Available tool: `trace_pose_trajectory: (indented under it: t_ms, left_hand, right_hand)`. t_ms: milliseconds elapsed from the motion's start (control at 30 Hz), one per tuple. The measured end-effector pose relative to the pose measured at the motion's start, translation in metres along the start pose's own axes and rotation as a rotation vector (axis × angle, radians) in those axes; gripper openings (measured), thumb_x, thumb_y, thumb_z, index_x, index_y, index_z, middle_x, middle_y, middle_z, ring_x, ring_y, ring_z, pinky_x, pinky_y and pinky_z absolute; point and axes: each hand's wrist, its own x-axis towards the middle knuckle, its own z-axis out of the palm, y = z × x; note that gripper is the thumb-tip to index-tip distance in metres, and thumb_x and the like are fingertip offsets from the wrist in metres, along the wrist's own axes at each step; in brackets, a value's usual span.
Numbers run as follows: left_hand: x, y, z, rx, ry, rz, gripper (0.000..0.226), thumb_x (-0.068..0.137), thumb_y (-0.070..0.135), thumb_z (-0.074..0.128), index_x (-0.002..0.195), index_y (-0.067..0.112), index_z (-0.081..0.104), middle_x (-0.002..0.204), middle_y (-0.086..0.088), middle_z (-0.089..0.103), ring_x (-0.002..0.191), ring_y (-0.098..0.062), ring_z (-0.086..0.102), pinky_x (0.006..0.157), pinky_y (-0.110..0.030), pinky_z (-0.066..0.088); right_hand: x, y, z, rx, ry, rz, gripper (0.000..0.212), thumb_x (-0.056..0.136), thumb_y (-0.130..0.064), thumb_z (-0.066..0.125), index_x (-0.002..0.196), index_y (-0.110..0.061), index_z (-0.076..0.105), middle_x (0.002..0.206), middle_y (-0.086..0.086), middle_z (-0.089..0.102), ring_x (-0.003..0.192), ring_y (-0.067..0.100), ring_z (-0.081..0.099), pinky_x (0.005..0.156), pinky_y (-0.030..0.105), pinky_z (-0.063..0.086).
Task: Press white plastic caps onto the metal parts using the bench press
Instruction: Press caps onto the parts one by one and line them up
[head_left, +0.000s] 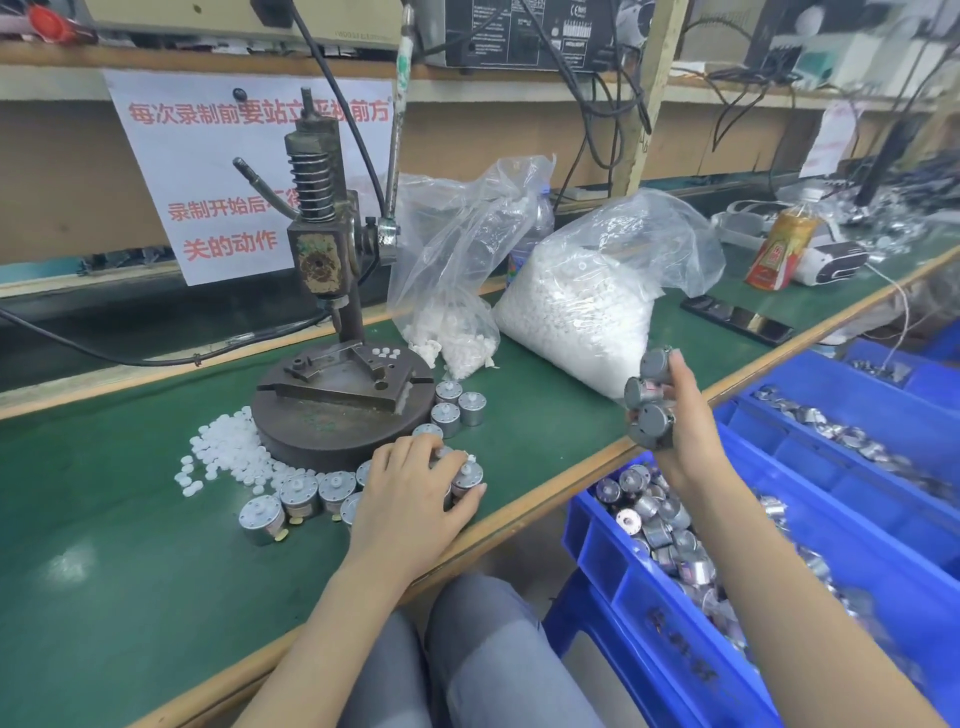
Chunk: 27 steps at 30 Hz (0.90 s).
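Observation:
The bench press (332, 291) stands on a round iron base (311, 431) on the green table. Loose white plastic caps (228, 452) lie in a heap left of the base. Several round metal parts (298, 496) stand in an arc along the base's front and right side. My left hand (415, 493) rests over the metal parts at the table's front edge, fingers curled on one of them. My right hand (685, 415) is raised above the table edge and grips a handful of metal parts (649, 400).
Two clear bags of white caps (576, 312) sit behind and right of the press. Blue bins (613, 551) holding many metal parts stand to the right, below the table. A phone (737, 319), a bottle (779, 249) and cables lie farther back.

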Motion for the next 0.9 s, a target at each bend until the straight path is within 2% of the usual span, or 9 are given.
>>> trace_pose_trajectory:
  t_ms: [133,267,333,400,500,600,667,767,900]
  left_hand:
    - [-0.001,0.0,0.0,0.016,0.0,-0.005,0.029,0.074,0.043,0.059,0.086,0.021,0.07,0.088,-0.001,0.061,0.082,-0.025,0.059,0.078,-0.033,0.037]
    - [-0.001,0.001,0.0,0.032,-0.008,0.002,0.04,0.077,0.048,0.042,0.086,0.021,0.07,0.088,-0.001,0.06,0.082,-0.025,0.059,0.077,-0.033,0.036]
    - [-0.001,0.001,0.001,0.026,-0.001,0.007,0.041,0.077,0.048,0.041,0.085,0.02,0.07,0.087,-0.002,0.06,0.08,-0.026,0.059,0.076,-0.033,0.034]
    - [-0.001,0.001,0.001,0.027,0.012,0.009,0.041,0.077,0.048,0.041,0.083,0.02,0.07,0.086,-0.002,0.06,0.079,-0.026,0.059,0.075,-0.033,0.032]
    - [-0.001,0.002,0.001,0.029,0.025,0.011,0.041,0.077,0.047,0.041,0.082,0.019,0.07,0.085,-0.002,0.061,0.078,-0.026,0.059,0.074,-0.036,0.041]
    - [-0.001,0.003,0.0,0.023,0.026,0.011,0.041,0.077,0.047,0.041,0.083,0.019,0.07,0.085,-0.003,0.061,0.077,-0.026,0.06,0.07,-0.038,0.047]
    - [-0.001,0.003,-0.001,0.025,0.025,0.008,0.041,0.077,0.047,0.041,0.083,0.019,0.071,0.085,-0.003,0.061,0.076,-0.026,0.06,0.07,-0.038,0.048]
    - [-0.001,0.003,0.0,0.021,0.025,-0.001,0.041,0.077,0.047,0.042,0.084,0.019,0.071,0.085,-0.003,0.062,0.076,-0.026,0.06,0.071,-0.038,0.048]
    - [-0.001,0.002,0.001,0.017,0.027,-0.003,0.041,0.077,0.047,0.042,0.086,0.019,0.071,0.087,-0.002,0.062,0.079,-0.026,0.06,0.073,-0.037,0.047]
  right_hand:
    - [-0.01,-0.004,-0.062,-0.048,0.148,0.023,0.028,0.089,-0.052,0.051,0.088,-0.025,0.06,0.066,-0.008,0.061,0.053,0.007,0.056,0.045,0.018,0.045]
    - [-0.02,0.011,-0.127,-0.271,0.325,0.026,0.034,0.087,-0.056,0.052,0.091,-0.023,0.06,0.078,-0.002,0.06,0.064,0.014,0.052,0.057,0.027,0.041]
    - [-0.023,0.025,-0.153,-0.368,0.395,0.034,0.04,0.087,-0.055,0.052,0.098,-0.017,0.059,0.075,-0.001,0.06,0.063,0.013,0.049,0.057,0.027,0.04]
    - [-0.022,0.039,-0.17,-0.457,0.458,0.033,0.045,0.085,-0.056,0.053,0.099,-0.014,0.058,0.088,0.007,0.064,0.074,0.018,0.054,0.071,0.037,0.047]
    - [-0.012,0.058,-0.179,-0.717,0.542,0.033,0.047,0.085,-0.056,0.054,0.102,-0.013,0.055,0.109,0.012,0.059,0.092,0.028,0.057,0.087,0.044,0.045]
    - [0.001,0.075,-0.174,-0.991,0.513,0.165,0.053,0.088,-0.052,0.049,0.122,-0.011,0.05,0.125,0.02,0.044,0.108,0.038,0.05,0.093,0.044,0.038]
    - [0.005,0.083,-0.169,-1.105,0.492,0.252,0.059,0.091,-0.055,0.041,0.133,-0.015,0.044,0.134,0.022,0.035,0.122,0.041,0.038,0.1,0.047,0.032]
    - [0.006,0.092,-0.175,-1.144,0.47,0.326,0.063,0.092,-0.058,0.031,0.141,-0.018,0.033,0.144,0.021,0.027,0.132,0.038,0.025,0.106,0.052,0.023]
    - [0.001,0.099,-0.188,-1.1,0.474,0.349,0.061,0.092,-0.045,0.047,0.141,-0.012,0.03,0.141,0.025,0.031,0.13,0.041,0.031,0.106,0.051,0.029]
